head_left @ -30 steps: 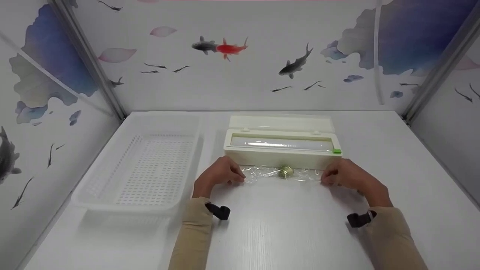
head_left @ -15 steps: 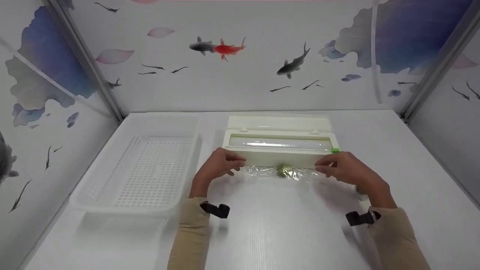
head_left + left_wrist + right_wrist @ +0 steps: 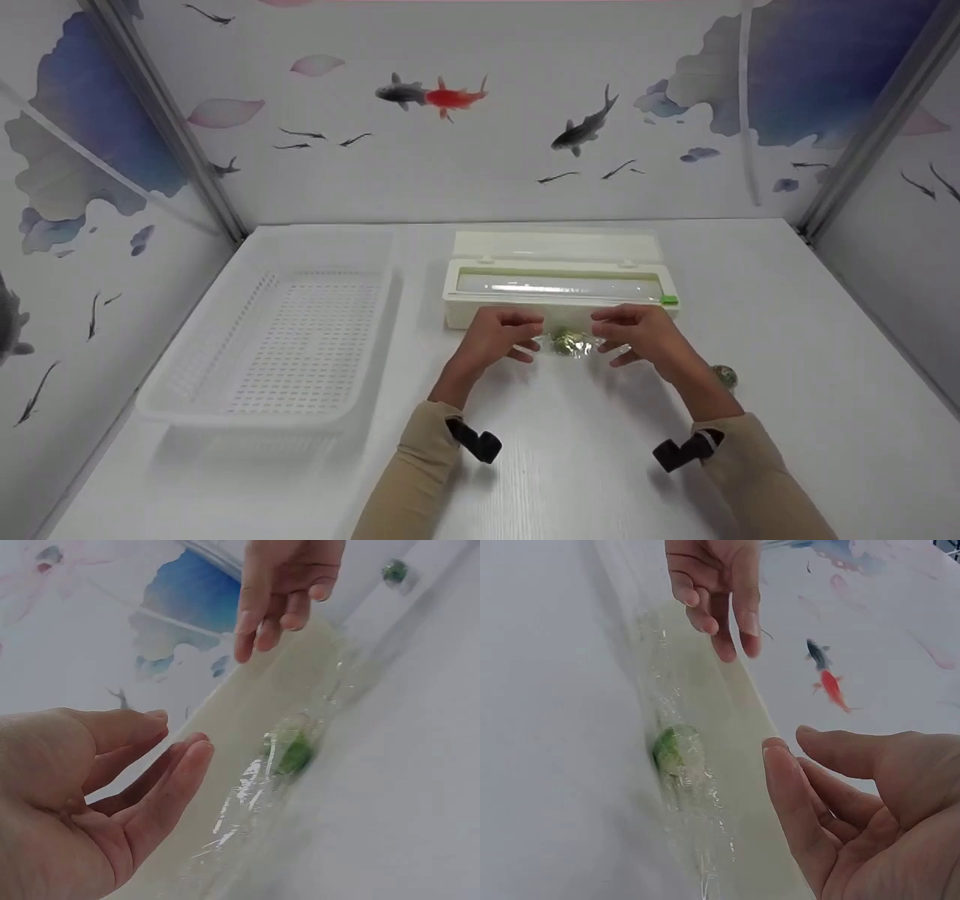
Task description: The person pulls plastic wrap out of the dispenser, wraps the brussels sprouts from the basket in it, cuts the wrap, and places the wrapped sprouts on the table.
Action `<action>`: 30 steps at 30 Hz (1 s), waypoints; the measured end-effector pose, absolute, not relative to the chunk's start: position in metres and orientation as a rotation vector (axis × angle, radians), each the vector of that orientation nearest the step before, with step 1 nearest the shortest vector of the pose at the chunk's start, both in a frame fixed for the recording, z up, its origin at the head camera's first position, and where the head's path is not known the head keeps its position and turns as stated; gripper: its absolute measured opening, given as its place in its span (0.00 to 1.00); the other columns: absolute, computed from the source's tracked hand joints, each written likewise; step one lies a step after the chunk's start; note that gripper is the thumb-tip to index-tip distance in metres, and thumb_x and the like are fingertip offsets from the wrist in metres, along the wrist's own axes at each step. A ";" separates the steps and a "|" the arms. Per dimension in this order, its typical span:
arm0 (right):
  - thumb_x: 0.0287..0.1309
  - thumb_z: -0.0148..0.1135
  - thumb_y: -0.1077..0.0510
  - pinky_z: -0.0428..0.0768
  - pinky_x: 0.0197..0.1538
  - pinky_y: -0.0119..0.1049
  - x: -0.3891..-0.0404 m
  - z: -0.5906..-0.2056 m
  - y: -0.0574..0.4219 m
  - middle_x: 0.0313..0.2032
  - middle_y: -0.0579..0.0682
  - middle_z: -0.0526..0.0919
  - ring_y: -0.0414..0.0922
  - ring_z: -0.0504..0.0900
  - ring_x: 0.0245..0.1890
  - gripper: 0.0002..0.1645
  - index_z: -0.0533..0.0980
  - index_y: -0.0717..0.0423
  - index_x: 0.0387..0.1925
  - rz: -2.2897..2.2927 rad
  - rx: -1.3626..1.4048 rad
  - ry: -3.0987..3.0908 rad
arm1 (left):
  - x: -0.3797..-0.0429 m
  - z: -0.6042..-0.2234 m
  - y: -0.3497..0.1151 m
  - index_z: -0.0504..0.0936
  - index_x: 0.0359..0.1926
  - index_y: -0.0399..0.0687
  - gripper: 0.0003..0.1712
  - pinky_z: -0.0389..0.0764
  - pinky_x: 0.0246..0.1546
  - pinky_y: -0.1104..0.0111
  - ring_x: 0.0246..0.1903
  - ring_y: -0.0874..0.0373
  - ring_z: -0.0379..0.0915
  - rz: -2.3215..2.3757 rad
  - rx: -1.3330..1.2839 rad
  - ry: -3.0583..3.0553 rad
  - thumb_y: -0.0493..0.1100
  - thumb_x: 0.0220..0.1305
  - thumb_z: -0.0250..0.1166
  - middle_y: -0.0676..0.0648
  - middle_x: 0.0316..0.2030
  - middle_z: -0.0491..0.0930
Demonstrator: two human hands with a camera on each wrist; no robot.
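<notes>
A small round green vegetable, like a Brussels sprout (image 3: 564, 341), lies under a crumpled strip of clear cling film (image 3: 247, 791) along the front of a cream cling film dispenser (image 3: 559, 295). My left hand (image 3: 495, 335) hovers at the left of the sprout, thumb and fingers parted with nothing between them. On the other side my right hand (image 3: 637, 335) mirrors it, fingers loosely bent and apart. Both wrist views show the film spread past the sprout both ways, clear of the fingertips.
Left on the table stands a white perforated basket (image 3: 311, 345). A second green ball wrapped in film (image 3: 724, 376) lies beside my right forearm. The dispenser's lid (image 3: 555, 244) is raised at the back, and a green slider (image 3: 669, 299) sits at its right end.
Both hands have let go of the film's ends and moved inward towards the sprout, fingers spreading. The second wrapped ball, earlier mostly behind the right arm, now shows.
</notes>
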State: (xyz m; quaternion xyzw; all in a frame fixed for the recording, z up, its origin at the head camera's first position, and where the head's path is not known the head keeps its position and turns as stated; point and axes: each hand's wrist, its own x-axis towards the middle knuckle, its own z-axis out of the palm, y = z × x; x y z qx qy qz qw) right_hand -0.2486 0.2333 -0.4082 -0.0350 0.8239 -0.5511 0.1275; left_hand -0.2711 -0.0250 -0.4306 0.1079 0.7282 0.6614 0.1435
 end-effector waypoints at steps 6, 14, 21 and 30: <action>0.66 0.64 0.52 0.88 0.40 0.38 -0.251 -0.417 0.229 0.55 0.64 0.84 0.44 0.88 0.42 0.29 0.74 0.65 0.62 -1.541 -0.073 2.415 | -0.272 -0.443 -0.011 0.85 0.51 0.34 0.15 0.89 0.31 0.64 0.29 0.58 0.85 1.875 0.274 2.104 0.36 0.65 0.68 0.34 0.46 0.86; 0.63 0.67 0.54 0.88 0.35 0.37 -0.259 -0.427 0.219 0.46 0.61 0.88 0.42 0.88 0.32 0.27 0.77 0.65 0.60 -1.447 -0.009 2.473 | -0.275 -0.457 0.002 0.85 0.53 0.43 0.18 0.85 0.21 0.68 0.21 0.59 0.81 1.754 0.184 2.268 0.37 0.61 0.71 0.40 0.34 0.86; 0.61 0.68 0.60 0.85 0.30 0.35 -0.264 -0.434 0.208 0.41 0.59 0.88 0.42 0.85 0.27 0.20 0.81 0.65 0.53 -1.337 -0.029 2.574 | -0.275 -0.461 0.010 0.88 0.46 0.44 0.12 0.80 0.17 0.73 0.19 0.60 0.78 1.630 0.228 2.427 0.34 0.60 0.71 0.45 0.28 0.86; 0.57 0.68 0.66 0.82 0.25 0.32 -0.267 -0.442 0.203 0.34 0.57 0.88 0.41 0.82 0.24 0.18 0.82 0.66 0.50 -1.306 -0.029 2.642 | -0.277 -0.461 0.011 0.90 0.42 0.44 0.08 0.73 0.13 0.76 0.14 0.63 0.71 1.576 0.272 2.538 0.36 0.61 0.70 0.43 0.22 0.85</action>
